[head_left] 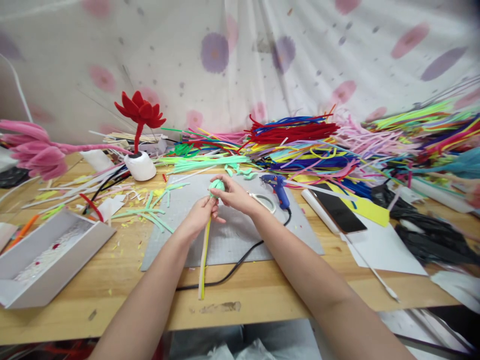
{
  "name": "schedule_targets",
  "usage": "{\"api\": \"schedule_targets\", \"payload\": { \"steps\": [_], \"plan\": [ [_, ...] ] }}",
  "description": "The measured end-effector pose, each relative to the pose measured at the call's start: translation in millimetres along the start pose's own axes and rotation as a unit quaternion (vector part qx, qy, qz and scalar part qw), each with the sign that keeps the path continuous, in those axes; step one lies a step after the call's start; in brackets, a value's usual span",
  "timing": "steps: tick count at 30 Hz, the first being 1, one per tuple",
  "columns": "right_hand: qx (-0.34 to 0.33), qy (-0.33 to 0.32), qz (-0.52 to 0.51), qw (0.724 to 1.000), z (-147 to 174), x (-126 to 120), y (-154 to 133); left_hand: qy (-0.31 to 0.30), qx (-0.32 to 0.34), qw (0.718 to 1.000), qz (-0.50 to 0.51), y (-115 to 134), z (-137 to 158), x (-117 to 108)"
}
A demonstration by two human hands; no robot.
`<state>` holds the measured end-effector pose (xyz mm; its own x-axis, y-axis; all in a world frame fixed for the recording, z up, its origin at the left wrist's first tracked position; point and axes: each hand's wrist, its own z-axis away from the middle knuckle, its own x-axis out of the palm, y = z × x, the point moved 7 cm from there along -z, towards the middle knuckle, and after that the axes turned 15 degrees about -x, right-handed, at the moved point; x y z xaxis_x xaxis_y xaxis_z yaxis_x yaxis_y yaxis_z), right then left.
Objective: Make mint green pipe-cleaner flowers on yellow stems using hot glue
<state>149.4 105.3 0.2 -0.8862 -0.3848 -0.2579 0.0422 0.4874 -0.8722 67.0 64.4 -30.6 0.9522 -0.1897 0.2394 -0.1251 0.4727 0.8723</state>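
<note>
Over the grey mat (232, 250), my two hands meet at a mint-green pipe cleaner flower (216, 187). My left hand (204, 212) pinches its base, where yellow and pale pipe cleaner stems (204, 260) hang down towards the table's front. The fingers of my right hand (232, 195) close around the green petals from above and the right. Loose mint-green petals (240, 171) lie behind the hands. Right of my right hand are white-handled scissors (263, 202), partly hidden by it, and a blue glue gun (278, 189) with a black cord.
Bundles of coloured pipe cleaners (296, 132) line the back. A red flower in a white pot (140, 166) stands at the back left, near a pink flower (35, 150). An open box (56, 260) sits left. A phone (339, 210) and white paper (390, 245) lie right.
</note>
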Motion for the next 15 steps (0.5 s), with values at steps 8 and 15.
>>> {"api": "schedule_targets", "payload": {
  "steps": [8,15],
  "plan": [
    [-0.002,0.027,0.059,0.998,0,-6,7,0.087,0.006,0.996,-0.032,2,0,-6],
    [-0.004,0.042,0.128,0.991,0,-14,-1,0.077,0.016,0.997,-0.015,6,4,-5]
  ]
}}
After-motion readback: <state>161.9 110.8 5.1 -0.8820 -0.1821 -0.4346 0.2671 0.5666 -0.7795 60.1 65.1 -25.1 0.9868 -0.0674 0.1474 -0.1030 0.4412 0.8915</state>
